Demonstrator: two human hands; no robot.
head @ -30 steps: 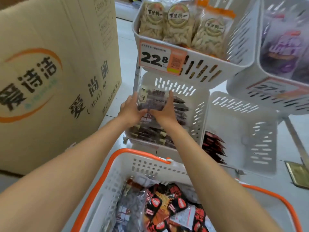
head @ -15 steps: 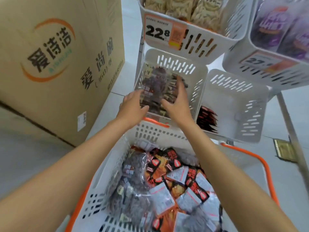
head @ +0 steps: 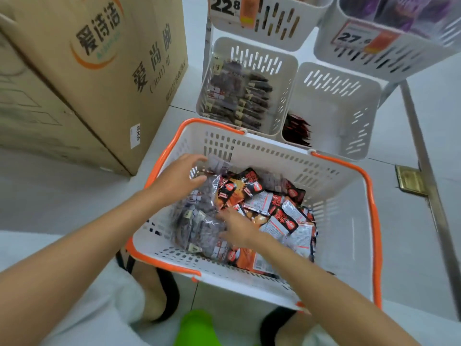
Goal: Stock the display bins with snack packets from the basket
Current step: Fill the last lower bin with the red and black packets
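Surrounding basket (head: 334,171): carton (head: 99,78), bins (head: 334,106), pale floor (head: 57,196).

Counting one orange-rimmed basket (head: 262,146). Standing beyond the basket, four white display bins (head: 336,113), two showing price tags (head: 225,6). Sitting left of the basket, one cardboard box (head: 99,71). Reaching into the basket, two hands: left hand (head: 178,177), right hand (head: 239,231). Lying inside, snack packets (head: 252,196) too heaped for counting.

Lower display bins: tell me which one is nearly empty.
The lower right bin holds only a few red packets in its near left corner; the lower left bin is stacked with dark packets.
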